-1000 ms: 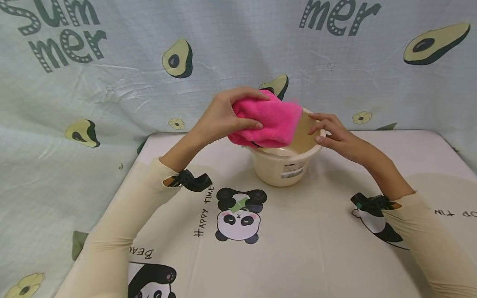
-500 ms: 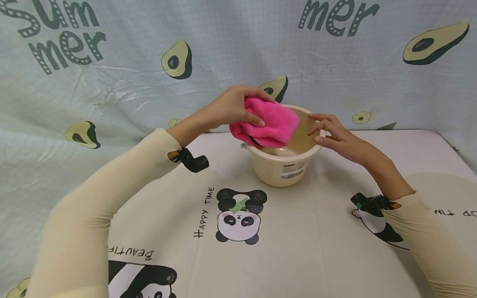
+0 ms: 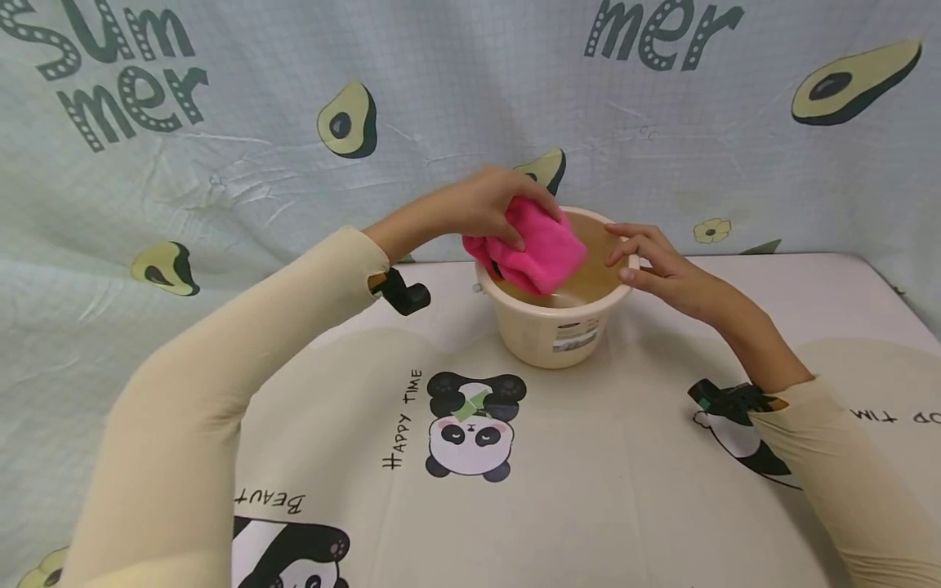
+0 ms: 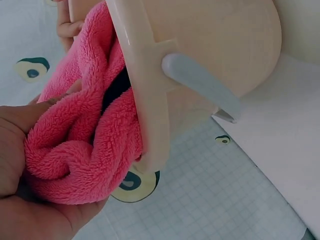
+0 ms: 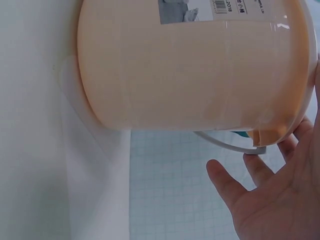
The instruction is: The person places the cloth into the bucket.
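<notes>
My left hand (image 3: 491,204) grips a bunched pink fluffy cloth (image 3: 547,249) at the mouth of a cream plastic bucket (image 3: 544,335). The cloth's lower part dips inside the rim. In the left wrist view, thumb and fingers curl round the folds of the cloth (image 4: 75,145), which shows a dark strip. My right hand (image 3: 665,273) holds the bucket's right rim between thumb and fingers. Its lower fingers (image 5: 225,182) spread loosely beside the grey handle (image 5: 230,146) in the right wrist view. The bucket stands upright on the table.
A pale table (image 3: 573,490) printed with pandas and lettering carries the bucket near its back edge. Behind it hangs a light sheet (image 3: 456,90) printed with avocados. The bucket's grey handle (image 4: 200,85) hangs down outside. A label (image 3: 576,336) faces the front.
My left hand has moved right and slightly inward with the cloth, which now sits lower, inside the bucket's mouth. The right hand and the bucket have stayed in place.
</notes>
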